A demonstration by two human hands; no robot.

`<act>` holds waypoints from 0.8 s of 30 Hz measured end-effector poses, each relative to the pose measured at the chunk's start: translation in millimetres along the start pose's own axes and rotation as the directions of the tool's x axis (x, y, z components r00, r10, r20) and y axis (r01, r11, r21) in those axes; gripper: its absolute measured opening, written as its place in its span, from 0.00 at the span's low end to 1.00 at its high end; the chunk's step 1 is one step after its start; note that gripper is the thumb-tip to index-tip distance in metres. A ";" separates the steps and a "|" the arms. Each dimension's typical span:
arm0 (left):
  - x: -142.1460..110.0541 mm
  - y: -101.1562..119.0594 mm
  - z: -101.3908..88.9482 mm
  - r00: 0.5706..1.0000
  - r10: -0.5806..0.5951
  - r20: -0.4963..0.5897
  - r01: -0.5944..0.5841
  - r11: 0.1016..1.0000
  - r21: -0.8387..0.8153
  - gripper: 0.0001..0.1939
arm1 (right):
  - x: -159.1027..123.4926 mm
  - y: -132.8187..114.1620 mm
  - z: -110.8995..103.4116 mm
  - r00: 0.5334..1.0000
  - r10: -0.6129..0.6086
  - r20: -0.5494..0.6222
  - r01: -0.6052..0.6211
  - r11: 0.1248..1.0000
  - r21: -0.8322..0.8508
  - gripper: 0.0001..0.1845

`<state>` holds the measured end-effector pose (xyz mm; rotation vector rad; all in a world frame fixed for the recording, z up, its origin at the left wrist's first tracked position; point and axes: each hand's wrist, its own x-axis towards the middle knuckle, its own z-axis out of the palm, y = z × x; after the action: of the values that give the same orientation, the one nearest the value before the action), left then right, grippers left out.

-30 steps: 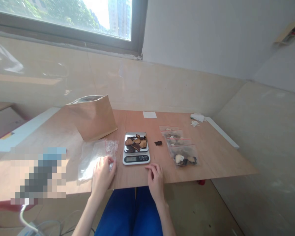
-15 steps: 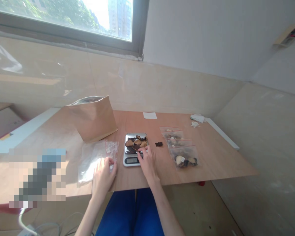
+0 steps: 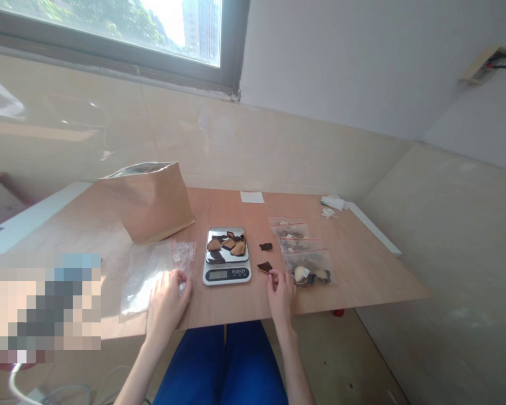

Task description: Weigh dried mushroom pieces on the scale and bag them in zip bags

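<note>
My right hand (image 3: 281, 298) pinches a dark dried slice (image 3: 265, 267) just right of the digital kitchen scale (image 3: 226, 274). The scale's steel pan holds several brown dried slices (image 3: 226, 245), possibly mushroom. Another dark piece (image 3: 265, 246) lies on the wood beyond my right hand. Two filled zip bags (image 3: 310, 268) lie to the right, with pale and dark pieces inside. My left hand (image 3: 166, 301) rests on a clear plastic zip bag (image 3: 144, 287), its fingers curled over the bag near a small labelled bag (image 3: 183, 253).
A kraft paper bag (image 3: 147, 202) stands at the back left of the plywood table (image 3: 362, 275). A white paper slip (image 3: 252, 197) and white tissue (image 3: 332, 202) lie along the far side. A pixelated patch covers the left foreground. My blue-trousered knees show below the front edge.
My right hand has left the scale pan and moved right, now pinching a dark slice beside the scale. The pan holds less. My left hand stays on the bag.
</note>
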<state>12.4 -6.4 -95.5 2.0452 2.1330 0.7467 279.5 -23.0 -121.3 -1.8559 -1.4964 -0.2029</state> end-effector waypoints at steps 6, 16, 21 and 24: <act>0.4 0.2 -0.1 1.000 0.001 0.005 -0.001 1.000 0.020 0.11 | -0.1 -8.2 -0.9 1.000 0.009 0.006 -0.008 1.000 -0.017 0.16; -0.1 5.0 -5.0 1.000 -0.008 0.008 0.008 1.000 -0.008 0.10 | -0.7 -6.4 -1.9 0.999 0.014 0.032 -0.013 0.999 -0.041 0.15; -0.1 5.8 -5.1 1.000 0.003 -0.007 -0.003 1.000 0.031 0.10 | -0.8 -8.0 -2.2 1.000 0.005 0.007 -0.005 0.999 -0.040 0.15; 0.0 5.5 -4.5 1.000 0.000 -0.003 0.000 0.999 0.048 0.10 | -0.9 -7.5 -1.3 1.000 0.000 0.002 0.000 0.999 -0.037 0.15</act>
<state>15.7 -7.8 -89.4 2.0683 2.1735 0.7054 272.9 -24.0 -117.6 -1.8857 -1.5037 -0.2303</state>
